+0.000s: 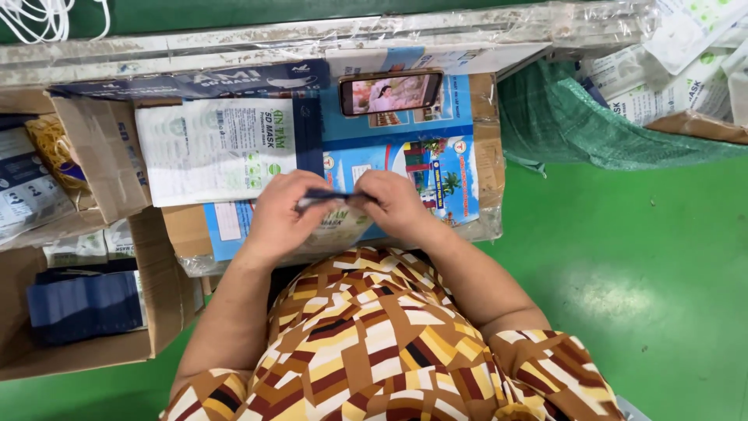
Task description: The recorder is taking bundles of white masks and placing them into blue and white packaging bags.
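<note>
Head view, looking straight down: at the far left an open brown cardboard box (86, 355) sits on the green floor (639, 288), holding a stack of dark blue folded masks (84, 306). Above it another open carton (101, 156) shows a tangle of yellow rubber bands (53, 148). On the left half of the cardboard worktop (487, 156) lies a flat white printed pouch (214, 148), next to blue printed cardboard sheets (436, 168) that cover the middle. Near the front edge of that worktop, the left hand (280, 218) and right hand (397, 204) meet, each pinching one end of a thin dark blue folded mask (331, 196) held level between the fingertips, above another white pouch (335, 230). At the back edge, just beyond the hands, a smartphone with a lit screen (391, 92) lies sideways. To the right, well apart from the worktop, a green woven sack (592, 129) spills onto the floor, with white packaged masks (686, 78) piled in the top right corner.
</note>
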